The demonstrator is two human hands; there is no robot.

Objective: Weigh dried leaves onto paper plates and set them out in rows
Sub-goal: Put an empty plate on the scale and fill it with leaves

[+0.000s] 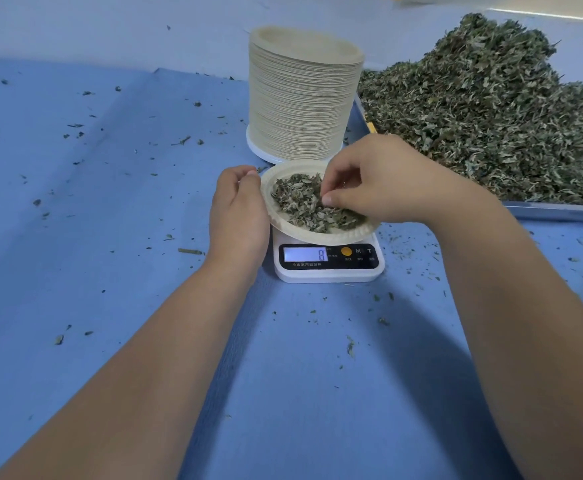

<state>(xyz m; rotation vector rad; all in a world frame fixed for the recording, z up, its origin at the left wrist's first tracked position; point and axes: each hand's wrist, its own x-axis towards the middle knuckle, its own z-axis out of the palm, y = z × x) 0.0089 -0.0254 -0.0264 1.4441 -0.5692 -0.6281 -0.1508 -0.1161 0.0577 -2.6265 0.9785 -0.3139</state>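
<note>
While the left hand [238, 209] grips the pale plate [317, 239], right hand [380, 181] pinches its crumbled grey-green leaves [297, 202] (scale [331, 273] reads 8).

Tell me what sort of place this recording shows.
Probably a small herb-packing workbench: a big heap of dried leaves on a metal tray, a tall stack of paper plates, and a digital scale on a blue-covered table.

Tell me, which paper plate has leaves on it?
The single paper plate on the white kitchen scale, with dried leaves heaped in it. The tall stack behind it shows a bare top plate.
</note>
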